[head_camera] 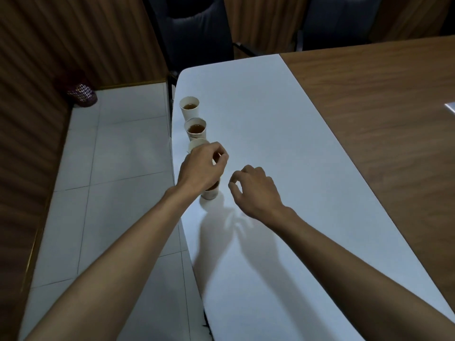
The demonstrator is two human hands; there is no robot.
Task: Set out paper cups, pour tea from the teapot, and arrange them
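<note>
Right hand [256, 190]: hovering mid-frame over the smooth white table [258, 119], fingers loosely curled, holding nothing.
Left hand [203, 167]: pinching a cup rim.
Paper cups [195, 129]: standing in a row along the table's left edge, holding brown tea.

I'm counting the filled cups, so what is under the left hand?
Under the left hand a paper cup shows its lower wall and some brown tea; another cup's rim peeks out beyond the fingers. Both mouths are mostly covered.
</note>
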